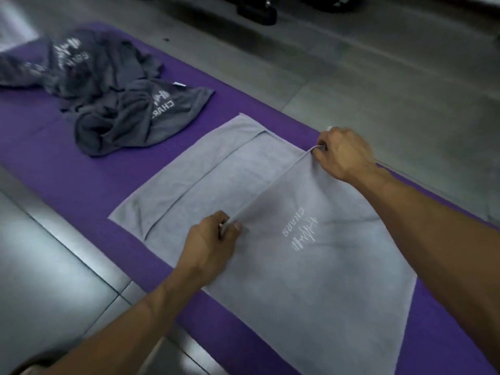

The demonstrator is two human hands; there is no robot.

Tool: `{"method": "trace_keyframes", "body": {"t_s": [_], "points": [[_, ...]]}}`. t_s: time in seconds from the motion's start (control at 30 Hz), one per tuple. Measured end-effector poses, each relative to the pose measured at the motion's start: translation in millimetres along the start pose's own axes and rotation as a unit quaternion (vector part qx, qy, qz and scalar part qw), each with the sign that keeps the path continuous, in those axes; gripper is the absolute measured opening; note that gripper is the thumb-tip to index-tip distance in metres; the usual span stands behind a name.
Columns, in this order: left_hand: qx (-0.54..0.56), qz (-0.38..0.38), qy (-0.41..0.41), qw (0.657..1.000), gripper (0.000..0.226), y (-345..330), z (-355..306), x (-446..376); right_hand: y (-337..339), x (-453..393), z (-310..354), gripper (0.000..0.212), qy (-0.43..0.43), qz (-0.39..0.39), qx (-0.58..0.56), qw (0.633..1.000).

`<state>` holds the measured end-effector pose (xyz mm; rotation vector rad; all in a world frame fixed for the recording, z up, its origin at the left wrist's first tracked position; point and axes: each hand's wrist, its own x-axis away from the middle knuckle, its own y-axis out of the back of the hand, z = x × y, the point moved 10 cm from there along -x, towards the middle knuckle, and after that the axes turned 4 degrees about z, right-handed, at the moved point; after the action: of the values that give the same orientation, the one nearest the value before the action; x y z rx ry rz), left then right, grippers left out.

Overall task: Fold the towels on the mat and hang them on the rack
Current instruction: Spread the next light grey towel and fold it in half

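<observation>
A light grey towel (311,266) with white stitched lettering lies spread on the purple mat (89,169). Its far part is folded over, leaving a band along the far left side. My left hand (213,239) pinches one corner of the lifted edge near the middle. My right hand (343,152) grips the other corner at the far right. The edge is stretched taut between both hands, raised slightly above the layer under it. No rack is in view.
A crumpled heap of dark grey towels (108,96) with white print lies on the mat's far left. Grey floor tiles (378,85) surround the mat. Dark objects (257,9) stand at the top edge.
</observation>
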<state>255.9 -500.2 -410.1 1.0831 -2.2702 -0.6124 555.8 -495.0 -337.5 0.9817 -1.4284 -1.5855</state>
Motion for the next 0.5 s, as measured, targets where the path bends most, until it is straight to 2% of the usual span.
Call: {"method": "trace_keyframes", "body": {"t_s": [0.23, 0.37, 0.5], "points": [[-0.041, -0.104, 0.011, 0.994, 0.029, 72.9, 27.7, -39.7, -12.5, -79.9, 70.0, 0.016, 0.039, -0.019, -0.002, 0.999], [-0.094, -0.088, 0.047, 0.991, 0.031, 101.4, 58.8, -73.0, -27.6, -118.9, 117.2, 0.018, 0.064, -0.029, 0.015, 0.997], [-0.148, -0.113, 0.065, 0.98, 0.034, 124.5, 90.1, -95.7, -45.1, -150.7, 149.4, 0.019, 0.071, -0.034, 0.025, 0.997]]}}
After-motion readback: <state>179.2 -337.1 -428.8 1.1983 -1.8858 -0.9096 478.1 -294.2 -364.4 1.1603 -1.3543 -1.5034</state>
